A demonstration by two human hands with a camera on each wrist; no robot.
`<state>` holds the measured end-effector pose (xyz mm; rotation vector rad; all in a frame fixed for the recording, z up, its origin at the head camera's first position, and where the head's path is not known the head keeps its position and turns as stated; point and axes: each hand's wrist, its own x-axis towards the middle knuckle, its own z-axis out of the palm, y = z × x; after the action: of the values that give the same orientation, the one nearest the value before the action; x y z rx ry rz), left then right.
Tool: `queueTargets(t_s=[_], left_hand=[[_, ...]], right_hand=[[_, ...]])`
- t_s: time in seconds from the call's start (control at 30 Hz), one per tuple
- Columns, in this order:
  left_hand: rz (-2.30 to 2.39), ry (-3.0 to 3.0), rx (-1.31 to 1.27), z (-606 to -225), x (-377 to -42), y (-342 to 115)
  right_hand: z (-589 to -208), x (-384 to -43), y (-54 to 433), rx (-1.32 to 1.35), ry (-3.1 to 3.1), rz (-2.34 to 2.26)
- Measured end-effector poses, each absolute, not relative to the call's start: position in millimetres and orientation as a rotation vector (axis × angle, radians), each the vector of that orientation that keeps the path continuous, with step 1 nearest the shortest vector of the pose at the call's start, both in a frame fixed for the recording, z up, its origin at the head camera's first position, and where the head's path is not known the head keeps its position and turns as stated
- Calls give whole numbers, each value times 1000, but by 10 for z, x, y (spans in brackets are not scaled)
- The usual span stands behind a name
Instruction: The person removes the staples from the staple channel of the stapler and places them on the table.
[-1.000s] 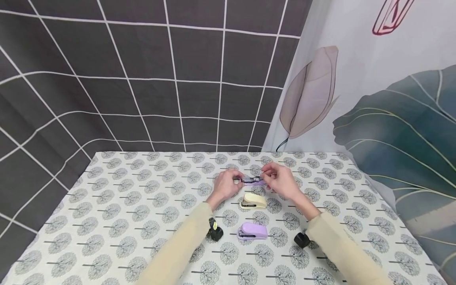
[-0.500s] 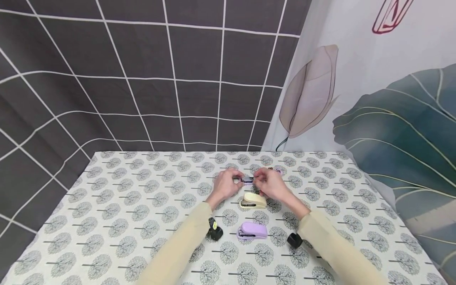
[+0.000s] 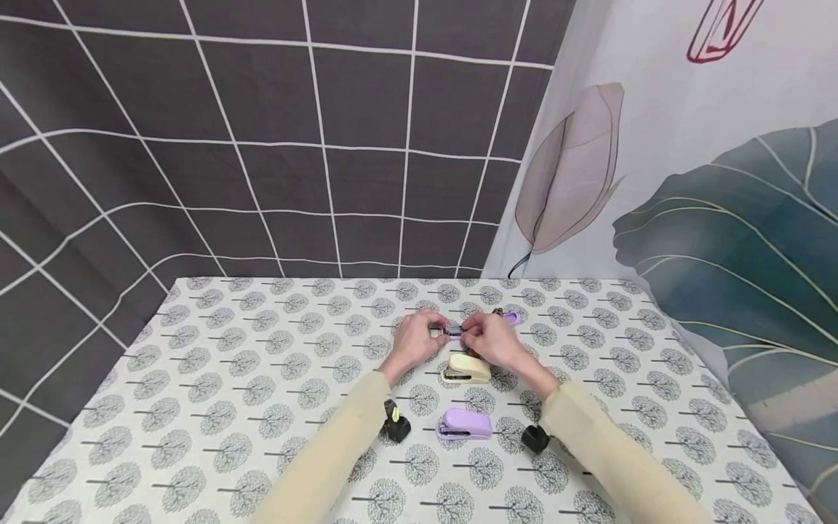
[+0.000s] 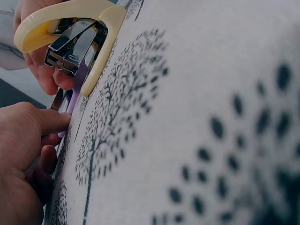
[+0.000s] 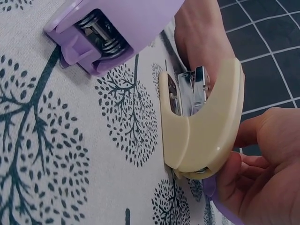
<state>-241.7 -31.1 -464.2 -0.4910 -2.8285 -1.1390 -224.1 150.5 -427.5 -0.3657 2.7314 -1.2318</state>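
Toward the far side of the table lies an opened purple stapler, a purple part of it showing beyond the right hand. My left hand grips its left end between thumb and fingers. From the other side my right hand pinches it along its middle, and those fingertips hide what lies under them. A cream-yellow stapler stands just nearer than the hands; in the right wrist view this yellow stapler partly covers the opened one. Nearer still sits a second purple stapler, also large in the right wrist view.
A white cloth printed with grey trees covers the table. Dark gridded fabric hangs behind the far edge, with a leaf-printed curtain at the right. Black wrist cameras stick out below both sleeves.
My right hand has moved left along the opened stapler, closer to the left hand, uncovering the purple part at its right. The left hand and the other two staplers have stayed put.
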Motion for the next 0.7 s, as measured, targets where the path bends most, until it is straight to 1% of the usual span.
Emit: queueTargets(t_s=[0.5, 0.7], left_hand=[[-1115, -2834, -494, -4627, -2412, -320], [-1116, -2845, -495, -4638, -2425, -313]], right_hand=[[-4266, -2254, 1416, -278, 2612, -1351], [-4284, -2269, 1420, -184, 2528, -1455]])
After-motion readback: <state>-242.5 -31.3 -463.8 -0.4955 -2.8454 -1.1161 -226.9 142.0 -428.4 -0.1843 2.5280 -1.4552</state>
